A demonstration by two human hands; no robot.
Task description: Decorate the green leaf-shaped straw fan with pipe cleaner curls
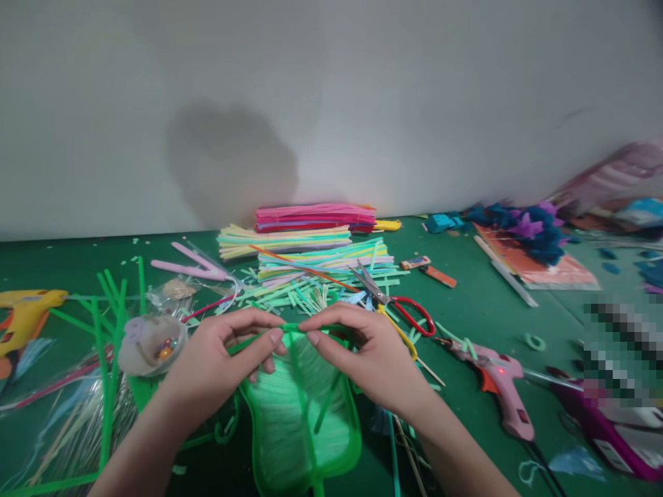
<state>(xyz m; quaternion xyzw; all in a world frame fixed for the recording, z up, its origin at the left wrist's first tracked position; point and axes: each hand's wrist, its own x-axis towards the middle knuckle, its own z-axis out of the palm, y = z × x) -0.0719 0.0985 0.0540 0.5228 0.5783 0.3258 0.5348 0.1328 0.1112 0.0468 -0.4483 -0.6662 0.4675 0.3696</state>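
A green leaf-like craft piece (274,428), edged in bright green pipe cleaner with pale green strands inside, hangs between my hands above the table. At its top edge, my left hand (243,345) pinches the green pipe cleaner between thumb and fingers. Close beside it, my right hand (357,345) pinches the same edge, fingertips nearly meeting the left ones. A green stem runs down the middle of the piece. Just beyond my right hand lie red-handled scissors (414,316), blades apart. The undersides of my fingers are partly hidden.
Bundles of coloured pipe cleaners (311,241) lie by the wall. To the right are a pink glue gun (505,386) and a lighter (439,276). On the left stand a cup of beads (139,345), loose green pipe cleaners (103,386) and a yellow glue gun (25,317).
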